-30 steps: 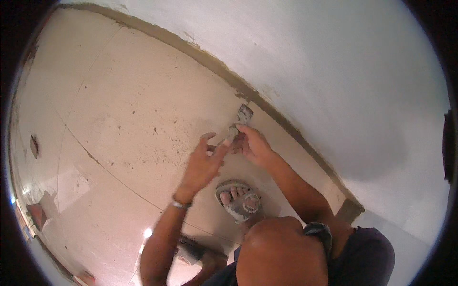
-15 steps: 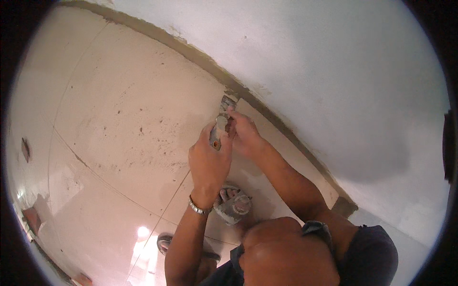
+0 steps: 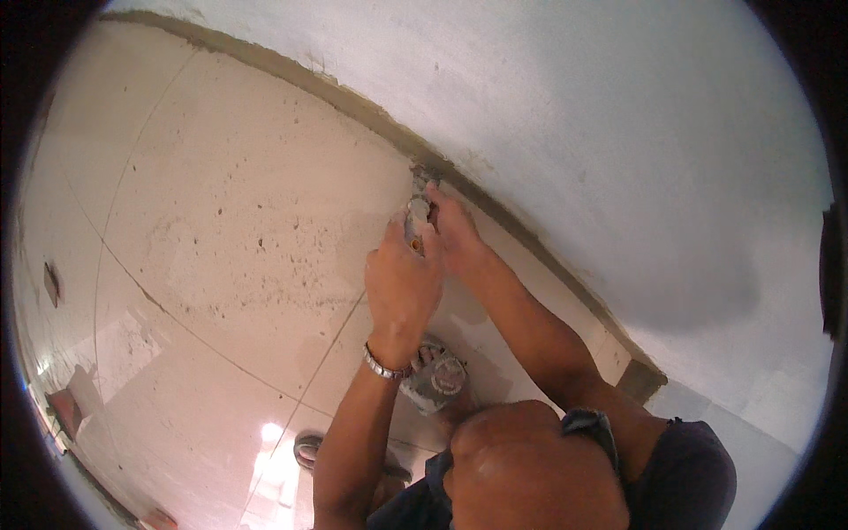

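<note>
A narrow grey tool (image 3: 419, 210), smeared with cement and shaped like a small trowel, points at the foot of the wall. Near its close end is a small orange-brown round spot. My left hand (image 3: 405, 283) is closed around the near part of this tool. Further along, my right hand (image 3: 456, 231) grips its right side, with a finger stretched toward the far end. That far end meets a dark rough patch (image 3: 426, 175) at the seam between floor tiles and wall. My fingers hide much of the tool's outline.
Beige floor tiles (image 3: 221, 159) carry scattered dark crumbs. A white wall (image 3: 618, 159) rises on the right above a brownish cement strip (image 3: 353, 102). My sandalled foot (image 3: 435, 378) is just below my hands. Reddish tile pieces (image 3: 64, 412) lie at the left. A brown block (image 3: 641, 382) sits by the wall.
Both hands have moved slightly up and away with the tool, closer to the wall seam. My left hand has also shifted a little right. The grip looks the same.
</note>
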The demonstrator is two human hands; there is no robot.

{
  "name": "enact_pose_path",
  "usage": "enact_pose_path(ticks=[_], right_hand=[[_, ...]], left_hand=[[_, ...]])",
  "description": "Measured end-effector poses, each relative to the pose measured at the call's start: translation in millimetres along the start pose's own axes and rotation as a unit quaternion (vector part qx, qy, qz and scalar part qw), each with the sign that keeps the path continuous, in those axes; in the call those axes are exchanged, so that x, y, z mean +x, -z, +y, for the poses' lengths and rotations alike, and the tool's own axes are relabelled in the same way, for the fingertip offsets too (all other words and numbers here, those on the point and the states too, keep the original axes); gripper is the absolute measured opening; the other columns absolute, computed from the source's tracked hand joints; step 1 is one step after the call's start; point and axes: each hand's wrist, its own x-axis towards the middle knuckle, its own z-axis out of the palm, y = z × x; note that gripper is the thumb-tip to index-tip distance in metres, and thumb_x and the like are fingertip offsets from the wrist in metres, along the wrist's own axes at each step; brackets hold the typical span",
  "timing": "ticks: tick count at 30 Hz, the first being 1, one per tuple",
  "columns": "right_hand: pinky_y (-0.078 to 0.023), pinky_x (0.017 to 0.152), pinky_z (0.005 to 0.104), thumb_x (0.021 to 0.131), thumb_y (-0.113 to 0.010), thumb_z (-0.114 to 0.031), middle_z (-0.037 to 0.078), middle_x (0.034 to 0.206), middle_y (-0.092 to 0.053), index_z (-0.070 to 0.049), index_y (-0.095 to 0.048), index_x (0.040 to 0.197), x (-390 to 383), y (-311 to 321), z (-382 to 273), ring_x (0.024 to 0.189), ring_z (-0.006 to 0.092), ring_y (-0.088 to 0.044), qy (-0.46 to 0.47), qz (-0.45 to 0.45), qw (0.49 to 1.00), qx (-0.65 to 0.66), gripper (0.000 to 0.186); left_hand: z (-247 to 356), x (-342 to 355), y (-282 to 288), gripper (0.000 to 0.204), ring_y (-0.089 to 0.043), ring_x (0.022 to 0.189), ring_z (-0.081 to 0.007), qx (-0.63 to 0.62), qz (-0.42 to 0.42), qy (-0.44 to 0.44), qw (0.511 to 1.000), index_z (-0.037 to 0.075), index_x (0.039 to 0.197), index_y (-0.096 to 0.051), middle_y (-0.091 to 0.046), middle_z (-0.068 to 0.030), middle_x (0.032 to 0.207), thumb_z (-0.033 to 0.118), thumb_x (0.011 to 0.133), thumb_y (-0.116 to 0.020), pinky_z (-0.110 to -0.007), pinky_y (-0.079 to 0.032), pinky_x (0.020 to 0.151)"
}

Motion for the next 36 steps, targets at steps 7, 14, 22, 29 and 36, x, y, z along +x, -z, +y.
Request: enact_pose_path(ticks=[7,14,22,29,36], right_hand=[[-0.051,0.077,0.0423,0.104,-0.054,-0.038,0.007,0.091,-0.065,-0.010,-0.063,0.100,-7,-9,5,0.081,0.0219,-0.059,0.031,0.012,0.999,0.013,0.031],[-0.051,0.073,0.0368,0.106,-0.052,-0.027,0.007,0.093,-0.063,-0.004,-0.060,0.108,-13,-13,8,0.081,0.0196,-0.061,0.009,-0.026,0.999,0.028,0.024],[-0.049,0.064,0.0370,0.101,-0.060,-0.031,0.006,0.087,-0.060,-0.007,-0.060,0.102,-12,-12,-8,0.074,0.0190,-0.056,0.018,0.025,0.999,0.027,0.024],[-0.047,0.093,0.0389,0.094,-0.064,-0.030,0.009,0.114,-0.060,-0.004,-0.060,0.126,-6,4,11,0.105,0.0250,-0.058,0.299,-0.113,0.855,-0.408,0.041],[-0.043,0.055,0.0280,0.098,-0.058,-0.028,0.000,0.078,-0.056,-0.011,-0.059,0.099,-89,-81,35,0.064,0.0123,-0.054,0.093,-0.099,0.917,-0.375,0.017]], left_hand=[[-9,5,14,0.041,-0.071,0.085,-0.0415,-0.015,0.022,-0.020,0.999,-0.005,0.117,-0.068,-0.071,-0.0276,0.089,0.029,0.093,-0.064,-0.045,-0.054,0.077],[-8,-1,18,0.043,-0.071,0.086,-0.0416,-0.012,0.029,-0.013,0.999,-0.006,0.117,-0.067,-0.070,-0.0293,0.091,0.030,0.095,-0.063,-0.046,-0.054,0.077],[-5,2,4,0.043,-0.071,0.088,-0.0411,-0.044,0.010,-0.018,0.999,-0.007,0.118,-0.066,-0.071,-0.0287,0.093,0.029,0.095,-0.062,-0.045,-0.054,0.079],[-56,2,25,0.053,-0.067,0.099,-0.0465,-0.058,-0.142,-0.080,0.985,-0.007,0.112,-0.063,-0.067,-0.0321,0.105,0.043,0.093,-0.062,-0.054,-0.054,0.084],[-54,28,192,0.049,-0.072,0.086,-0.0349,0.174,-0.246,-0.109,0.947,-0.009,0.095,-0.071,-0.073,-0.0231,0.093,0.040,0.095,-0.062,-0.046,-0.055,0.078]])
